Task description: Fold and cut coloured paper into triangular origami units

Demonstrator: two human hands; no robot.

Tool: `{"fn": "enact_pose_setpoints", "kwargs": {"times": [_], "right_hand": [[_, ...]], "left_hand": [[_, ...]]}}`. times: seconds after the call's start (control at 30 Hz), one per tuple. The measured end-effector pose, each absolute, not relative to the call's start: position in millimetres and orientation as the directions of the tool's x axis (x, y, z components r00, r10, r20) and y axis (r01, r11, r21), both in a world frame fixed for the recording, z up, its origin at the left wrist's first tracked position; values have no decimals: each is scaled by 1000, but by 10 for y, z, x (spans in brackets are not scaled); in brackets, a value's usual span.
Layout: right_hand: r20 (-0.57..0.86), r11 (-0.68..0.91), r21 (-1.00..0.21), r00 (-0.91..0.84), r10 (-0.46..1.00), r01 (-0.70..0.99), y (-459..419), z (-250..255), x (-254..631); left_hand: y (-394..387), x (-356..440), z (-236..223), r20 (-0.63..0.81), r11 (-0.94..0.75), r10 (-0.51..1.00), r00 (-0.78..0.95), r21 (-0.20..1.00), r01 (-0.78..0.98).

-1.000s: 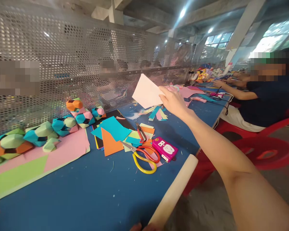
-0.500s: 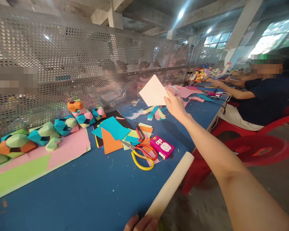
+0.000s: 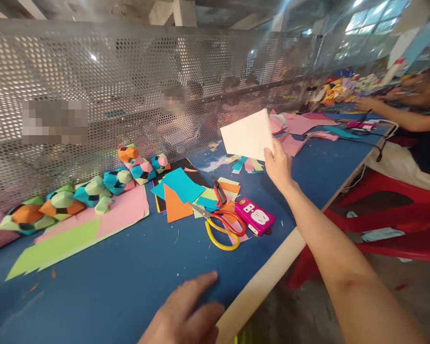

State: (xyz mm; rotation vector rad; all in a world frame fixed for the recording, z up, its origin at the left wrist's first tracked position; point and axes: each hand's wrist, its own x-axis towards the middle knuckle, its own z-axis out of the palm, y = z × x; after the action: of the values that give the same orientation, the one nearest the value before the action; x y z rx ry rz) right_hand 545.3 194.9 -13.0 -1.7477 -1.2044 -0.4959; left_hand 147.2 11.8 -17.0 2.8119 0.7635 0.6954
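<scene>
Folded paper shapes point(image 3: 62, 203): they stand in a row at the far left, many colours; the first one is cut off by the picture border.
Pink and green sheets point(image 3: 75, 234): flat on the blue table point(image 3: 129, 282), partly under the shapes.
Coloured pieces point(image 3: 181, 185): overlapping in a loose pile, so the lower ones are mostly hidden.
Left hand point(image 3: 182, 310): low over the table, index finger stretched and apart from the thumb; I see nothing gripped. Its lower part is cut off.
Scissors point(image 3: 224, 244): red and yellow handles, just beside the magenta case point(image 3: 255, 216); a small cutter point(image 3: 219, 191) lies on the pile.
White paper point(image 3: 247, 136): raised above the table, tilted. I judge it very light, rather stiff but easy to crease, a little slippery if there are several layers. Good hold is at a corner or edge, with soft pressure. The number of layers is hard to tell.
Pale long piece point(image 3: 265, 282): along the table edge, partly behind the forearm; whether the left hand touches it, I cannot tell.
Right hand point(image 3: 279, 165): closed on the lower right corner of the paper, thumb in front, other fingers mostly hidden.
Co-worker's arm point(image 3: 397, 114): at far right, the body cut off.
</scene>
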Motion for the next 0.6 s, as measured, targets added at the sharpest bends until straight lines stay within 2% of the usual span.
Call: {"fn": "enact_pose_setpoints", "kwargs": {"times": [0.07,0.17,0.37,0.47,0.6], "right_hand": [[747,-80,-465,440,499,881,1948,-187,5516],[751,-63,-488,456,478,871,1930,-229,5587],[750,-30,-507,458,477,861,1909,-243,5634],[754,-33,-525,482,446,851,1902,-227,5652],[773,-23,-530,494,398,848,1882,-190,5672]], "left_hand": [[367,1620,1,432,-901,434,791,210,380],[842,1977,119,354,-873,488,798,224,434],[1654,2758,-50,286,-754,649,705,116,647],[1824,2922,-134,258,-637,756,601,78,767],[1843,2887,-203,177,-601,792,584,63,797]]}}
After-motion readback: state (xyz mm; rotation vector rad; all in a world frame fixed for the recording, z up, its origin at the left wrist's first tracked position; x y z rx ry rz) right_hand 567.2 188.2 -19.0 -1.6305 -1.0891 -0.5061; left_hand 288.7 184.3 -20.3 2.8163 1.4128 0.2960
